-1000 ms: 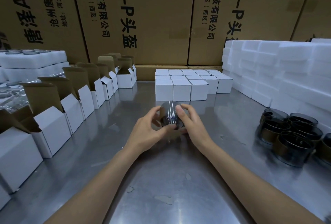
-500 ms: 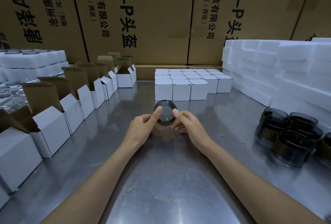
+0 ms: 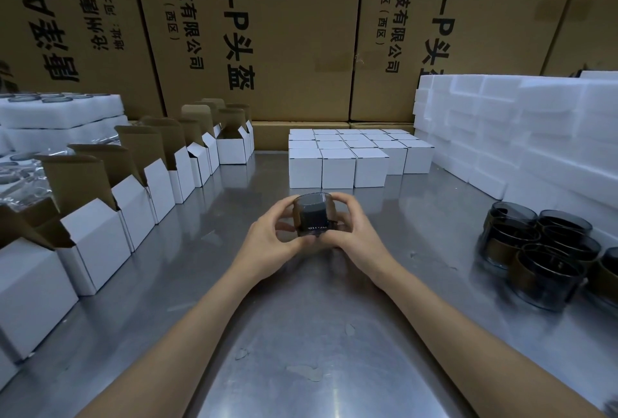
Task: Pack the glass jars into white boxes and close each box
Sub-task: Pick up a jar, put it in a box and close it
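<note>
Both hands meeting over the steel surface (image 3: 301,334), one dark glass jar (image 3: 312,215) between them, upright, raised just above the metal

Left hand (image 3: 267,240): grip closed on the jar's left side, thumb hooked up near the rim, fingers curled beneath and behind

Right hand (image 3: 357,233): grip closed on the jar's right side, fingers wrapped over the top edge and down the wall; lower fingers partly hidden behind the glass

Straight beyond the grip: closed white boxes (image 3: 337,167) packed edge to edge in a block, near the held jar but apart from it

Left of the grip, running away in a row: open white boxes (image 3: 97,237) with brown inner flaps standing up, each touching the next

Right of the grip, well apart: cluster of more dark glass jars (image 3: 541,250) standing together on the surface, rims up

Beyond that cluster and further right: white foam blocks (image 3: 518,136) stacked in a wall

Far left, behind the open boxes: white foam trays (image 3: 60,113) stacked, round dark rims showing in the top one

Behind everything: tall brown cartons (image 3: 267,33) with black printed characters
</note>
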{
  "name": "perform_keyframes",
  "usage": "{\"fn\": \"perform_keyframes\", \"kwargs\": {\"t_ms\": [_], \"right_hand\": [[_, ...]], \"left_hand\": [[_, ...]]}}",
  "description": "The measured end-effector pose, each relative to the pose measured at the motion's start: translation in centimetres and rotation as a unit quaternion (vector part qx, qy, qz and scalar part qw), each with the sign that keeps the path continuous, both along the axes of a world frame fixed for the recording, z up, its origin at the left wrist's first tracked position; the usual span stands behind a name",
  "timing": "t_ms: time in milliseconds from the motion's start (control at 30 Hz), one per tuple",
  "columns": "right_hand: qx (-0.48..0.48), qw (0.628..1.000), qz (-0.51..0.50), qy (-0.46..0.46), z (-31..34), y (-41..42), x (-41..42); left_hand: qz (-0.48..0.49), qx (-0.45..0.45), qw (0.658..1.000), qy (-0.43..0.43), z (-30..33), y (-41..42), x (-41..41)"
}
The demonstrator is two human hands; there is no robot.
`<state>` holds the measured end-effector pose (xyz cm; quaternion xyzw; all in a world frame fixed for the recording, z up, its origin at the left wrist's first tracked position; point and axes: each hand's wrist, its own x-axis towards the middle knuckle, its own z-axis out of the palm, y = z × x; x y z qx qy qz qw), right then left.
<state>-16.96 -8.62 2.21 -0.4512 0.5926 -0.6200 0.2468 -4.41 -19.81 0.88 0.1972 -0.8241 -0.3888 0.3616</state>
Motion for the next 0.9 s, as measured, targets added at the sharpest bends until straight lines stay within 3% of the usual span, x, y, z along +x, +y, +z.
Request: {"fn": "perform_keyframes", "kwargs": {"t_ms": [233, 400, 533, 733, 900], "right_hand": [[0.0, 0.999, -0.021, 0.04, -0.45, -0.15, -0.28], [-0.016, 0.991, -0.064, 0.118, -0.46, -0.02, 0.01], [-0.028, 0.98, -0.07, 0.185, -0.61, -0.08, 0.21], [-0.012, 0.994, 0.013, 0.11, -0.67, -0.36, -0.47], [-0.033, 0.993, -0.007, 0.116, -0.91, -0.54, -0.51]], "left_hand": [[0.014, -0.045, 0.999, 0.0, -0.12, 0.02, -0.02], [0.021, -0.18, 0.983, -0.012, -0.01, 0.52, 0.03], [0.059, -0.131, 0.99, 0.011, 0.07, 0.05, 0.15], [0.03, -0.018, 0.999, 0.034, -0.07, 0.07, -0.09], [0.007, -0.031, 0.999, 0.016, -0.25, -0.15, -0.06]]}}
